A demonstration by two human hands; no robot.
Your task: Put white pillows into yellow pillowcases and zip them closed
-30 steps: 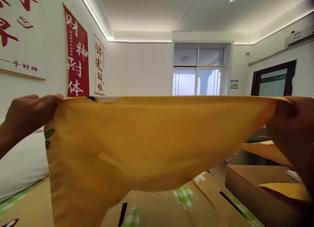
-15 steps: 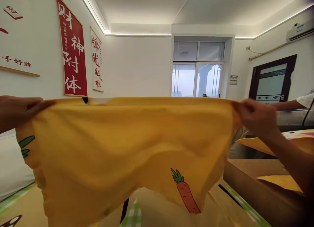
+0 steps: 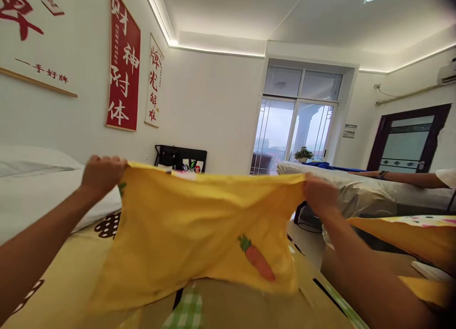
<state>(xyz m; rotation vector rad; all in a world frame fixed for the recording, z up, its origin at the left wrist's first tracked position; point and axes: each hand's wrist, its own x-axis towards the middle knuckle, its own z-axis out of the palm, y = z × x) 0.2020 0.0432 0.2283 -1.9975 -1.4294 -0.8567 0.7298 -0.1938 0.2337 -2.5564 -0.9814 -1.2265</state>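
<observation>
A yellow carrot-print cloth [image 3: 199, 224] is stretched out in front of me, its top edge pulled nearly straight. My left hand [image 3: 105, 172] is closed on its upper left corner. The upper right corner is gripped by my right hand [image 3: 320, 196], which is blurred. The lower part hangs loose in folds over a yellow bed sheet [image 3: 71, 267] with brown dotted shapes and green checks. I cannot tell whether the cloth has an opening.
White bedding [image 3: 39, 191] lies to the left. At right are a plastic-covered bed or mattress [image 3: 370, 191], another person's arm [image 3: 409, 178], and more yellow fabric [image 3: 409, 234]. A black stand [image 3: 181, 157] is by the back wall, and a potted plant [image 3: 303, 153] near the glass door.
Both my hands have moved farther from me with the cloth, which now looks smaller and lower. The view has shifted, showing the stand, more of the plastic-covered bed and the other person's arm.
</observation>
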